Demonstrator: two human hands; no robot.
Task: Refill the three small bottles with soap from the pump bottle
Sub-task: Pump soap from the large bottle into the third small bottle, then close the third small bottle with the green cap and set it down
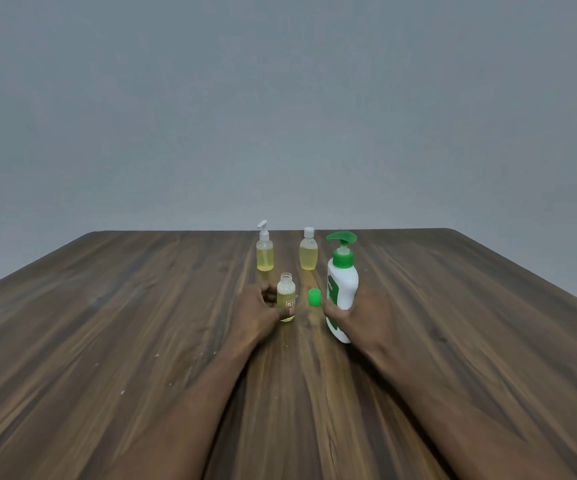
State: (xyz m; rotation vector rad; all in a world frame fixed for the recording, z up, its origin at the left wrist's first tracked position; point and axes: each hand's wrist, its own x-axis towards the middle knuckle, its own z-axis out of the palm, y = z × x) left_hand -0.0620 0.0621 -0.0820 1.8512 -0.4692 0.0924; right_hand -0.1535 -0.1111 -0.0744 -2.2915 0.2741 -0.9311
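My left hand (257, 313) grips a small uncapped bottle (286, 292) holding yellow soap, standing on the wooden table (107, 323). Its green cap (314, 296) lies on the table just to the right. My right hand (366, 315) holds the white pump bottle (342, 289) with the green pump head, tilted slightly with its nozzle pointing left. Behind them stand two more small bottles of yellow soap: one with a white spray pump (265, 251) and one with a white cap (308, 251).
A plain grey wall rises behind the table's far edge. Small light crumbs dot the wood left of my left forearm.
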